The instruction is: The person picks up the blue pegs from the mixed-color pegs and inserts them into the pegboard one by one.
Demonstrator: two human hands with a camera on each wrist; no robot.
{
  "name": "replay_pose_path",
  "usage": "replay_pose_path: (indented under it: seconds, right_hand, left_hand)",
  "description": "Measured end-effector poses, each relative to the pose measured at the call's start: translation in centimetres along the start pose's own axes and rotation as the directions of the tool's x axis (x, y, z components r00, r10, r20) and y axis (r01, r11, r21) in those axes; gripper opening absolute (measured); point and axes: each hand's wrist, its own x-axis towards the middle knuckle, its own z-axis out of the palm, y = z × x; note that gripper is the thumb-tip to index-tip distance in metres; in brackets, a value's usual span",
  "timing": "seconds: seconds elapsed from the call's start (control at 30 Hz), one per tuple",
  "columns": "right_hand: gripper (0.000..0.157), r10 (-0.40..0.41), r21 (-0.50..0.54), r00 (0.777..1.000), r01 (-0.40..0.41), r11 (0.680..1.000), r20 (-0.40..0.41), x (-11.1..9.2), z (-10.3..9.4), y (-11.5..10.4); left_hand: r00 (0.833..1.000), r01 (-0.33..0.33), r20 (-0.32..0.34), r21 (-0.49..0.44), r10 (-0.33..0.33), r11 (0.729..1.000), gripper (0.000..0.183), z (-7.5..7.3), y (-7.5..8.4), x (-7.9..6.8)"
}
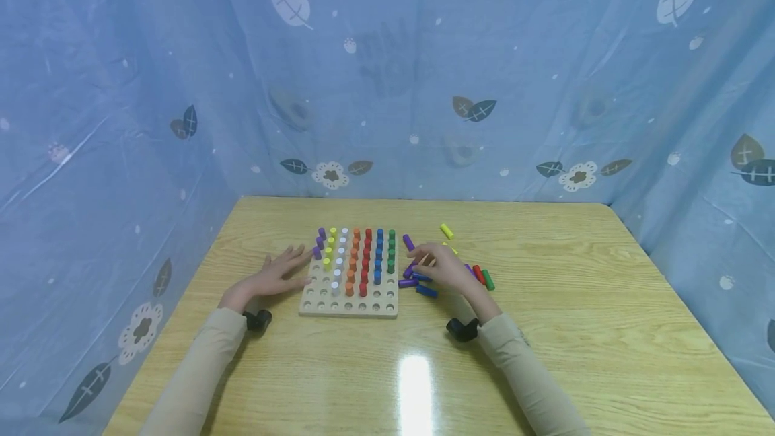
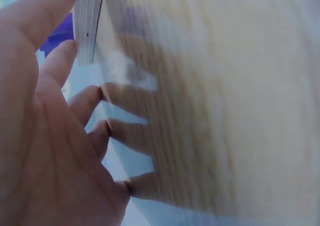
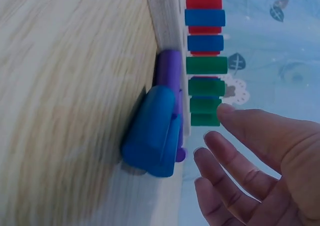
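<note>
A wooden pegboard (image 1: 342, 313) stands on the table with rows of purple, yellow, white, orange, red, blue and green pegs (image 3: 206, 65) upright in its holes. My left hand (image 1: 275, 276) lies at the board's left edge, fingers spread and holding nothing; in the left wrist view its fingertips (image 2: 95, 93) meet the tabletop. To the right of the board, my right hand (image 1: 447, 268) is over loose pegs, thumb and fingers apart with nothing between them. Below it lie a blue peg (image 3: 150, 128) and a purple peg (image 3: 169, 68), close to the board's side.
More loose pegs are scattered right of the board: a yellow peg (image 1: 447, 231) farther back, a red peg (image 1: 479, 274) and a green peg (image 1: 488, 280) beyond the right hand. A blue patterned curtain (image 1: 387, 86) surrounds the wooden table (image 1: 575, 328) at the back and sides.
</note>
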Motion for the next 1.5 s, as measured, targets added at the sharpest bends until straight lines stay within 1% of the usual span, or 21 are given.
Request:
replay_pose_path:
  seconds: [0.33,0.47,0.7,1.03,1.17,1.33,1.5]
  right_hand:
    - [0.02,0.003,-0.04,0.999,-0.002,0.999,0.035,-0.6,-0.3,0.9]
    - [0.021,0.004,-0.048,0.999,-0.002,0.999,0.046,-0.6,-0.1,1.2]
    - [0.022,0.031,-0.053,0.996,-0.027,0.998,0.078,-0.8,0.0,1.0]
    - [0.022,0.048,-0.064,0.995,-0.042,0.997,0.093,-0.7,0.0,1.2]
    - [0.025,0.062,-0.074,0.995,-0.056,0.996,0.084,-0.8,-0.2,1.2]
    - [0.032,0.067,-0.068,0.996,-0.062,0.996,0.06,-0.8,-0.4,0.9]
    - [0.032,0.075,-0.056,0.997,-0.073,0.996,0.024,-0.7,-0.4,0.7]
  left_hand:
    - [1.0,0.001,0.003,-0.004,-0.001,1.0,0.071,0.0,-0.1,0.1]
    - [1.0,0.0,0.0,0.001,0.0,1.0,0.071,0.1,-0.2,0.0]
    - [1.0,0.007,0.003,-0.001,-0.007,1.0,0.071,0.2,-0.3,0.0]
    - [1.0,-0.001,0.004,0.0,0.001,1.0,0.071,0.2,-0.3,0.1]
    - [1.0,-0.001,-0.001,0.001,0.001,1.0,0.071,0.1,-0.2,0.1]
    - [1.0,-0.008,-0.008,-0.005,0.008,1.0,0.071,0.1,-0.2,-0.1]
    - [1.0,-0.006,-0.008,0.001,0.006,1.0,0.07,0.1,-0.2,0.0]
